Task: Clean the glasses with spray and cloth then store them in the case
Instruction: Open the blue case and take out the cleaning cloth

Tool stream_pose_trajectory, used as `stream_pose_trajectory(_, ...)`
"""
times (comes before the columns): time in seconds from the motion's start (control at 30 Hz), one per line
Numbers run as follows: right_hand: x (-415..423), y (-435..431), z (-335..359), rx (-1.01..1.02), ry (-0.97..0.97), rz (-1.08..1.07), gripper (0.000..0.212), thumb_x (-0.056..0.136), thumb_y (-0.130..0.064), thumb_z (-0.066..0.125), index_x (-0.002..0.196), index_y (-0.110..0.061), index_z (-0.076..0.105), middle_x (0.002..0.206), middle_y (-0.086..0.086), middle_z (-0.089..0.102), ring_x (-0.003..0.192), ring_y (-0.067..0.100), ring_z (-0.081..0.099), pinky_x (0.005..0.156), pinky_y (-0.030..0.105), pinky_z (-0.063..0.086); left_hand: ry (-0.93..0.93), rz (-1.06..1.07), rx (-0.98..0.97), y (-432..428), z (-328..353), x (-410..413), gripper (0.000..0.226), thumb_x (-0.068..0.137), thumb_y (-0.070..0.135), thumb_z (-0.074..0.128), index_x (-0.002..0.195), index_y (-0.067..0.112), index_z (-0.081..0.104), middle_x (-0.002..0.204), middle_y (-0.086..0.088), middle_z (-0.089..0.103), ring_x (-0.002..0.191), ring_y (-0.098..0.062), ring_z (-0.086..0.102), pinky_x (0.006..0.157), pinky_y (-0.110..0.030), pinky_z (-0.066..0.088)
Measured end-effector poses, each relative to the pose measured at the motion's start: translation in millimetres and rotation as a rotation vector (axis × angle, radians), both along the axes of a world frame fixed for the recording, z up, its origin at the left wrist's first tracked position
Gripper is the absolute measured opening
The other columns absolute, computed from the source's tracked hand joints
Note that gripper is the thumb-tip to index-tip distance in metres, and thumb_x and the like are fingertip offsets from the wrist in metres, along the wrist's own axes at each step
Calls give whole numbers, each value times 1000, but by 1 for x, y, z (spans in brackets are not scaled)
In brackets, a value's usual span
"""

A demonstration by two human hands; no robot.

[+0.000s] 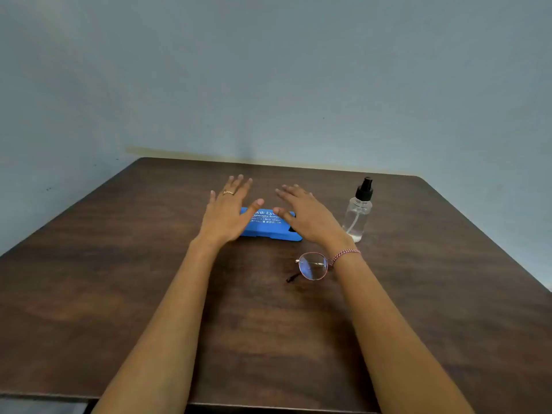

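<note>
Both hands (227, 210) (fingers spread) hover over the case (268, 225), glasses (312, 265) nearer.

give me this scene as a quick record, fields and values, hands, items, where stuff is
surface: dark wooden table against a pale blue wall
left hand: open, fingers spread, over the left end of the case, holding nothing
right hand: open, fingers spread, over the right end of the case, holding nothing
case: blue case, closed, lying flat, white print on its lid
spray bottle: clear, black pump top, upright, right of the case
glasses: on the table nearer the person, partly hidden by the right wrist
cloth: none visible
</note>
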State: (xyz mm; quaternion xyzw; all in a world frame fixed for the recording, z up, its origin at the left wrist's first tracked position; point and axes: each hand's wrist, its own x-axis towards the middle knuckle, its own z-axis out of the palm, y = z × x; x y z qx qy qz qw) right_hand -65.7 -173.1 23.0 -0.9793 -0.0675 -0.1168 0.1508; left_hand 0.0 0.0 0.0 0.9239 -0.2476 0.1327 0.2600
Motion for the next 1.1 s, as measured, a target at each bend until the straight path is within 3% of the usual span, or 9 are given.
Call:
stream_pose_trajectory(0.17, 2, 2, 0, -53, 35, 8, 52, 95, -40, 50, 142, -19, 41, 149, 1, 38, 136, 19, 35, 109, 35, 31, 114, -89, 139, 8, 0, 3, 68, 84, 64, 47, 141, 27, 39, 151, 3, 34, 140, -17, 28, 114, -51, 22)
stream_pose_trajectory(0.3, 3, 4, 1, -67, 25, 20, 55, 90, -38, 59, 139, -18, 44, 145, 1, 43, 132, 20, 40, 107, 35, 35, 140, -87, 120, 14, 0, 6, 76, 72, 66, 61, 136, 28, 45, 145, 4, 43, 132, -17, 40, 107, -40, 35)
stream_pose_trajectory(0.6, 4, 3, -1, -112, 87, 14, 68, 81, -39, 70, 140, -18, 43, 138, 3, 50, 125, 22, 45, 103, 35, 39, 188, -116, 119, 18, 1, 7, 82, 62, 45, 82, 134, 27, 47, 139, 2, 47, 128, -18, 40, 106, -40, 35)
stream_pose_trajectory(0.9, 2, -1, 0, -150, 114, 10, 71, 78, -32, 74, 140, -19, 42, 136, 2, 50, 124, 21, 44, 102, 35, 39, 148, -95, 93, 17, 1, 7, 73, 63, 32, 84, 129, 28, 53, 129, 2, 54, 121, -17, 45, 98, -32, 36)
stream_pose_trajectory(1.1, 4, -3, -1, -187, 131, 11, 71, 80, -29, 73, 141, -18, 40, 134, 3, 50, 122, 21, 44, 100, 34, 38, 164, -130, 70, 15, 0, 7, 69, 65, 31, 83, 128, 29, 54, 128, 2, 54, 121, -17, 44, 101, -35, 37)
